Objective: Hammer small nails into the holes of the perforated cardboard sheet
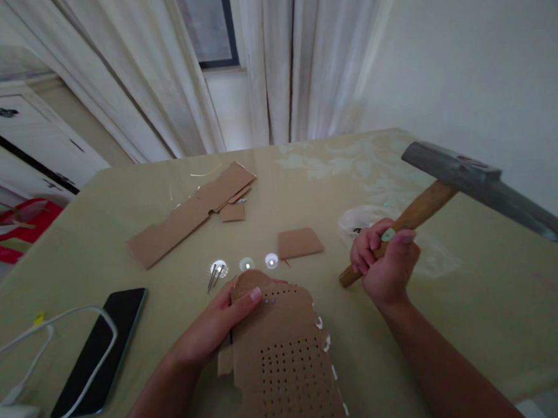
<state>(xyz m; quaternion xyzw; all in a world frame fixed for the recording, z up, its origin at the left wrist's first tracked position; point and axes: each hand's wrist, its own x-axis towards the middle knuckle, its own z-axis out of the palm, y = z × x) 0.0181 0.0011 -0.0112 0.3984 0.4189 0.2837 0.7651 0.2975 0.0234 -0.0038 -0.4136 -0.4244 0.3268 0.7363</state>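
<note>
Cardboard point(284, 355), light, bendy and punched with holes, lies flat under the left hand point(220, 321) pinning its far edge, while the right hand point(383, 262) grips the top-heavy hammer point(454, 187) low on its handle, raised.

A hammer point(468, 183) with a wooden handle is held up in the right hand point(385, 259), above the counter point(119, 245). A brown cardboard sheet point(284, 361) full of small holes is pressed flat by the left hand point(220, 324). Two small nail heads are seen near the thumb. More cardboard pieces point(188, 215), some loose nails point(214, 276) and a black phone point(100, 352) with a white cable point(52, 320) are laid nearby.
</note>
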